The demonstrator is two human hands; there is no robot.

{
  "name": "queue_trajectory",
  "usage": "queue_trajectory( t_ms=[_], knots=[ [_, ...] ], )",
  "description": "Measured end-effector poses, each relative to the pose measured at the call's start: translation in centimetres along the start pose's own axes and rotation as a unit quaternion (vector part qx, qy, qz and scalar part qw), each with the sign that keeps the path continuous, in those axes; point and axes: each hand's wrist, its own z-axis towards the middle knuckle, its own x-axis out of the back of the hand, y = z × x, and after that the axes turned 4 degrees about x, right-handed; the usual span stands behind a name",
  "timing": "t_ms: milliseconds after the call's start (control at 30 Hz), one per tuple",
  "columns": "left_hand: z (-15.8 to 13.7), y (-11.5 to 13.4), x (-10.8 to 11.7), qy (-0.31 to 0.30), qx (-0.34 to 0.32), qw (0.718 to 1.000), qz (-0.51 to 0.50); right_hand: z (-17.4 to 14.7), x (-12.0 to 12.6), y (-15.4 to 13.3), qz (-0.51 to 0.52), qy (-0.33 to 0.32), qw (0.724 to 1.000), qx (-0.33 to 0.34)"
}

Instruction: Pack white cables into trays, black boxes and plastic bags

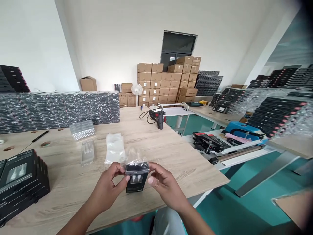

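Note:
Close to the table's front edge, a small black retail box [137, 183] stands between my hands, with two white plugs pictured on its front. A clear plastic bag [135, 156] rises loosely above the box's top; how far down it covers the box I cannot tell. My left hand [109, 184] grips the box's left side, thumb on the front. On the opposite side, my right hand [164, 183] has its fingers at the upper right edge and its thumb by the front. Beyond them lie a stack of flat clear bags [114, 147] and a clear plastic tray [87, 152].
Black boxes [23, 182] are stacked at the near left, below a screwdriver [40, 136]. Nested clear trays [82, 129] sit before a long wall of wrapped boxes [58, 109]. A heat gun [159, 119] with its cable stands farther back. Sealing equipment [244, 132] occupies the right.

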Motion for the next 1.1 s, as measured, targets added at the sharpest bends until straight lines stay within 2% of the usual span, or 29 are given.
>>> queue_trajectory(
  t_ms=[133,267,333,433,567,667,767,833,900,967,1100],
  knots=[
    [-0.5,-0.6,0.0,-0.011,0.002,0.999,-0.032,1.7,0.1,-0.6,0.026,-0.025,0.999,-0.005],
    [-0.1,-0.7,0.5,-0.021,0.009,0.998,-0.063,2.1,0.1,-0.8,-0.031,-0.037,0.998,0.036],
    [0.1,-1.0,0.8,-0.030,-0.014,0.999,-0.039,1.8,0.2,-0.5,-0.071,-0.049,0.995,0.055],
    [0.0,-2.6,1.0,-0.058,-0.040,0.997,0.028,0.8,-0.2,0.8,-0.141,-0.073,0.986,0.047],
    [-0.8,-6.1,0.2,-0.101,-0.007,0.988,0.118,-1.1,-1.2,3.4,-0.250,-0.110,0.962,0.009],
    [-1.1,-7.0,-0.2,-0.107,-0.008,0.984,0.143,-1.6,-1.4,4.0,-0.290,-0.105,0.951,-0.020],
    [-0.6,-5.5,0.0,-0.094,-0.016,0.995,0.038,-0.8,-0.9,2.8,-0.209,-0.058,0.976,-0.034],
    [-0.1,-4.1,0.3,-0.061,-0.009,0.996,-0.062,0.0,-0.6,1.5,-0.116,-0.021,0.993,-0.027],
    [0.4,-3.2,0.5,-0.018,0.001,0.993,-0.116,0.7,-0.6,0.3,-0.041,-0.003,0.999,-0.021],
    [0.5,-3.1,0.6,0.003,0.007,0.993,-0.117,1.0,-0.9,-0.3,-0.006,-0.010,1.000,-0.024],
    [0.1,-4.4,0.2,-0.043,0.018,0.995,-0.086,-0.1,-1.8,0.8,-0.037,-0.020,0.998,-0.039]
  ],
)
